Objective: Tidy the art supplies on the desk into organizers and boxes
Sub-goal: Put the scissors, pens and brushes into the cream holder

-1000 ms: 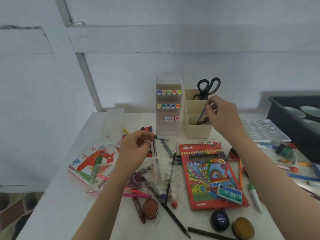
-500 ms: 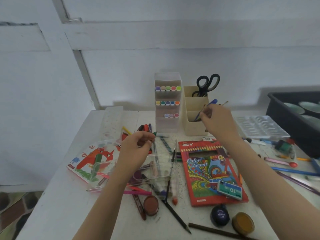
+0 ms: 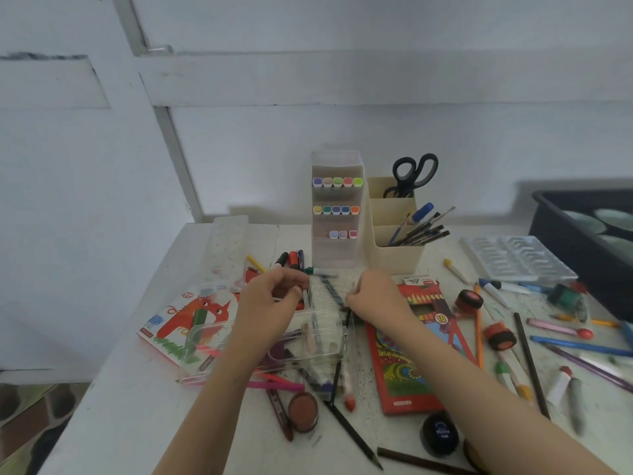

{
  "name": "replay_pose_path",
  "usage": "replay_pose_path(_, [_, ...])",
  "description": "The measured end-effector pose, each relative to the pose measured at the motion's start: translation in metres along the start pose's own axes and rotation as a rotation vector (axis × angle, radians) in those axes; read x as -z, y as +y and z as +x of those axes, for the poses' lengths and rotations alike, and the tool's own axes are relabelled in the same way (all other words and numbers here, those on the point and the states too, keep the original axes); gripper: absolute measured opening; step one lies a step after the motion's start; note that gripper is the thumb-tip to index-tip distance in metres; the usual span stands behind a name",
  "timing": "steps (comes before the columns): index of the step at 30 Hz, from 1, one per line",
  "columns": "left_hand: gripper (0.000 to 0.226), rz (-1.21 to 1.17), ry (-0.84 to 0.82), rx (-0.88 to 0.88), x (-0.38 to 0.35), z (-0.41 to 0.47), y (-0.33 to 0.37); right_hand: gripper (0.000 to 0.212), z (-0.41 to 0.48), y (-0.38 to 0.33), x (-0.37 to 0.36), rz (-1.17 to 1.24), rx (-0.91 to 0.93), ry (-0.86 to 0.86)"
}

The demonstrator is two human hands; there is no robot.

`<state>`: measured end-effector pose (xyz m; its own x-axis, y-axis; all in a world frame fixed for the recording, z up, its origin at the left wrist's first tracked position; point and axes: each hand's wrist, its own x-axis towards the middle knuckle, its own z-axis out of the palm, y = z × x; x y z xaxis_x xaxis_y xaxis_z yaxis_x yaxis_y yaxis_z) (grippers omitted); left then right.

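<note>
Judge task partly done:
- brushes (image 3: 423,229) stand in front pocket of cream organizer (image 3: 394,257)
- scissors (image 3: 412,171) in its rear pocket
- square-capped markers (image 3: 337,182) fill clear rack (image 3: 337,248) just left of it

Much left:
- pencils (image 3: 530,365) and round paint pots (image 3: 303,411) strewn on speckled white desk (image 3: 130,389), in front and right of organizer
- my left hand (image 3: 270,298), front-left of organizer, pinches thin pen (image 3: 306,298) over clear box (image 3: 274,342) of hard plastic
- my right hand (image 3: 373,296), directly in front of organizer, fingers curled; cannot tell if holding anything
- glossy red pencil box (image 3: 411,351) lies flat there
</note>
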<state>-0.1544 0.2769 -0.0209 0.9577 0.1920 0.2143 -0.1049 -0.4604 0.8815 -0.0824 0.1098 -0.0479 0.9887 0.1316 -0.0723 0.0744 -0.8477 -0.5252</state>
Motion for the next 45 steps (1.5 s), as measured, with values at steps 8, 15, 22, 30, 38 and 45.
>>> replay_pose_path(8, [0.025,-0.002,0.004,0.0,-0.003,-0.001,-0.007,0.029,0.002,-0.002,0.006,0.068,-0.073,-0.073])
replay_pose_path(15, [0.026,0.014,-0.001,-0.02,-0.005,-0.002,-0.005,0.015,0.0,-0.009,0.012,0.092,-0.145,-0.139])
replay_pose_path(22, [0.034,-0.02,0.017,0.014,0.001,-0.005,-0.006,0.012,-0.001,-0.005,0.019,0.198,-0.169,-0.195])
replay_pose_path(30, [0.033,0.028,-0.006,-0.023,0.0,-0.008,-0.003,0.012,-0.02,-0.005,0.023,-0.05,0.174,-0.065])
replay_pose_path(38, [0.028,-0.001,0.004,-0.001,0.002,-0.004,-0.002,0.043,-0.074,-0.009,0.039,-0.154,0.502,-0.517])
replay_pose_path(45, [0.025,0.024,-0.036,-0.037,-0.003,-0.007,0.004,0.023,-0.084,-0.002,0.029,-0.203,0.594,-0.432])
